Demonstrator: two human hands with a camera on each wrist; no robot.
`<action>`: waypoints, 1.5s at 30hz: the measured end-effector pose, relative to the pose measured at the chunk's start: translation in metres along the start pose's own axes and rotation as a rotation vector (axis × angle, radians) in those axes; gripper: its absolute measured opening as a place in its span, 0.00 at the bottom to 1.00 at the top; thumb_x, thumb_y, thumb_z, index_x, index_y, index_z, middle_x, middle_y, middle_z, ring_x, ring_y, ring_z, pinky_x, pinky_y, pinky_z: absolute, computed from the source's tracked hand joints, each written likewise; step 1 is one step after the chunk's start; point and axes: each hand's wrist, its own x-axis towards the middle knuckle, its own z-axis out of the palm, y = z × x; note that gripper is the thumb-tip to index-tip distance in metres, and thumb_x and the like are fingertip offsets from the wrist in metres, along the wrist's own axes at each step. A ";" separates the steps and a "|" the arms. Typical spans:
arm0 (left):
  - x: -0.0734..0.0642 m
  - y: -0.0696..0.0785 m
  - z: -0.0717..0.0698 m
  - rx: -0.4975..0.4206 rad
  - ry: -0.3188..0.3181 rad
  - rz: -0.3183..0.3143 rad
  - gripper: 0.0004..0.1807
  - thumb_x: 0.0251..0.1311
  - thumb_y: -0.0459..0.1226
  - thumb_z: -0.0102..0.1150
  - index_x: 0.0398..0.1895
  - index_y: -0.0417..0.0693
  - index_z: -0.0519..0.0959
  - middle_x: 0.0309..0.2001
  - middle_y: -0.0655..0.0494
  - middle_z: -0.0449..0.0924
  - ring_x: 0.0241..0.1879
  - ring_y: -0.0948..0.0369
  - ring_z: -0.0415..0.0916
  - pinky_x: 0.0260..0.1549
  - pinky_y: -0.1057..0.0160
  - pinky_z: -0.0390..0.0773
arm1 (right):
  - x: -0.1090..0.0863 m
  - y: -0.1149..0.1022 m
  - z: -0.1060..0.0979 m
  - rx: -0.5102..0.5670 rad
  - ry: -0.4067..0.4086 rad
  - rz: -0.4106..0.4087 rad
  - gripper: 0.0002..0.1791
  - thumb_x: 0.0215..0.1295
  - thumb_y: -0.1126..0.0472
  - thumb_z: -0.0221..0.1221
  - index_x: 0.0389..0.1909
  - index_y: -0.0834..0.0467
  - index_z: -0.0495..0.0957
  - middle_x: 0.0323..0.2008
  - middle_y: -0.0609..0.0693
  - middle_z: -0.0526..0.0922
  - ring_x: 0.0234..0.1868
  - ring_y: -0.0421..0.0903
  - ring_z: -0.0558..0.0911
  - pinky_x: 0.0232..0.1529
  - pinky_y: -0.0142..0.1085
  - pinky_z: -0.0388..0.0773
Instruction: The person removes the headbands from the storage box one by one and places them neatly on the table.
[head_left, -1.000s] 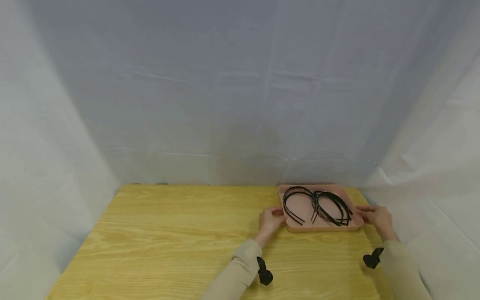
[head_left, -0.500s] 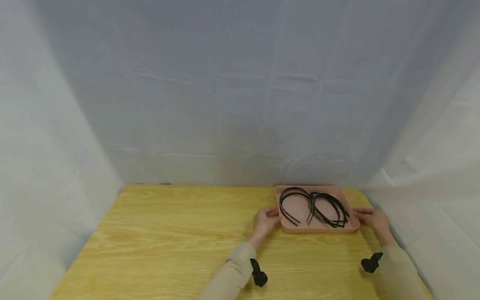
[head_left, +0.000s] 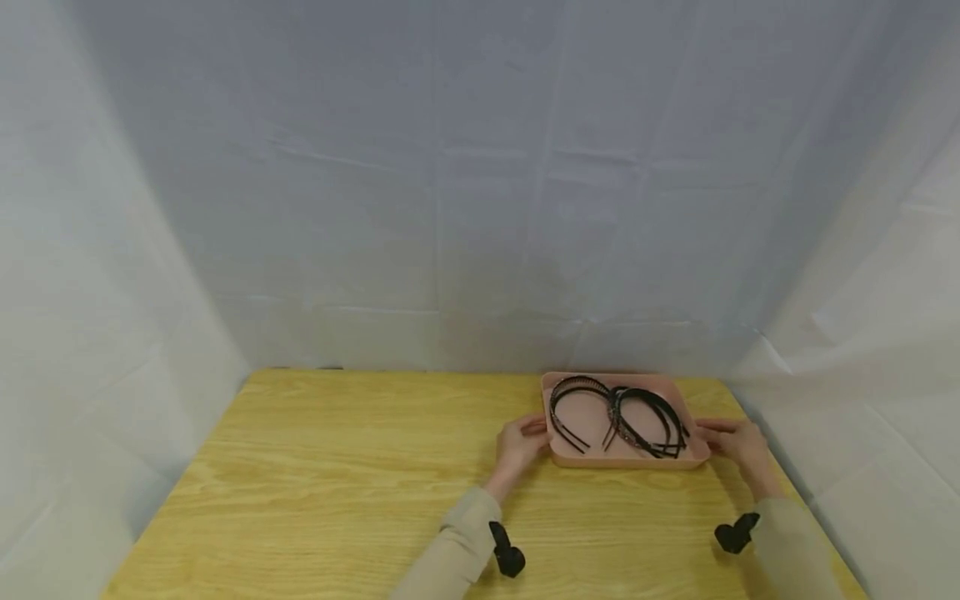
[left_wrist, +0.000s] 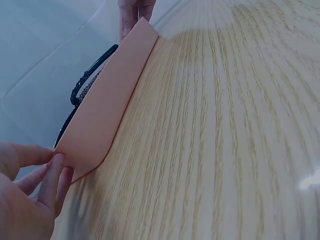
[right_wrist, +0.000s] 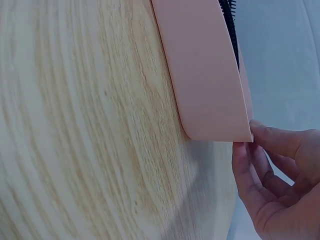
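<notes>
A shallow pink tray lies at the back right of the table, with several black headbands in it. Some of the headbands overlap, and one has small teeth along its band. My left hand grips the tray's left end; in the left wrist view its thumb and fingers pinch the rim near a corner. At the opposite end my right hand holds the rim, thumb on the inner side and fingers outside and below, as the right wrist view shows.
The wooden table stretches off to the left of the tray. A pale sheet hangs behind the table's back edge, and more sheeting stands close by the right hand. Black wrist cameras are strapped to both sleeves.
The tray has shifted a little to the left along the back of the table, with both hands moving along on its ends. The headbands keep their arrangement inside it.
</notes>
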 end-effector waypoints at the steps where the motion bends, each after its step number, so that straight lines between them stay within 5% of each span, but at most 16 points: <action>1: 0.000 -0.001 -0.001 -0.004 0.002 0.004 0.19 0.61 0.24 0.64 0.56 0.30 0.81 0.50 0.35 0.85 0.47 0.49 0.86 0.41 0.62 0.86 | 0.000 0.001 0.001 0.002 0.000 -0.008 0.24 0.72 0.61 0.61 0.60 0.76 0.76 0.49 0.66 0.86 0.31 0.32 0.84 0.39 0.38 0.87; 6: 0.002 -0.004 -0.007 -0.018 0.011 -0.004 0.19 0.60 0.24 0.64 0.55 0.30 0.82 0.50 0.35 0.85 0.46 0.50 0.86 0.40 0.63 0.86 | -0.004 -0.002 0.008 0.020 0.002 -0.046 0.24 0.71 0.61 0.62 0.58 0.77 0.76 0.45 0.63 0.88 0.31 0.33 0.84 0.36 0.35 0.86; 21: 0.003 -0.003 -0.025 -0.015 0.024 0.000 0.18 0.61 0.24 0.64 0.55 0.30 0.82 0.48 0.35 0.85 0.45 0.50 0.87 0.38 0.62 0.87 | -0.006 -0.011 0.022 -0.001 0.001 0.007 0.24 0.70 0.60 0.63 0.58 0.75 0.78 0.42 0.59 0.89 0.30 0.36 0.84 0.36 0.37 0.86; 31: 0.003 0.001 -0.037 -0.021 0.034 -0.015 0.19 0.61 0.24 0.64 0.56 0.28 0.81 0.49 0.33 0.84 0.44 0.52 0.87 0.39 0.61 0.87 | -0.006 -0.018 0.033 0.017 0.004 0.010 0.24 0.70 0.61 0.63 0.57 0.76 0.77 0.44 0.63 0.88 0.29 0.35 0.84 0.36 0.38 0.87; 45: 0.001 0.000 -0.056 -0.067 0.007 -0.026 0.19 0.63 0.22 0.61 0.58 0.25 0.78 0.53 0.29 0.81 0.52 0.42 0.83 0.43 0.61 0.86 | -0.009 -0.028 0.049 0.019 0.000 -0.032 0.22 0.70 0.63 0.62 0.56 0.77 0.78 0.46 0.67 0.86 0.30 0.35 0.84 0.35 0.35 0.86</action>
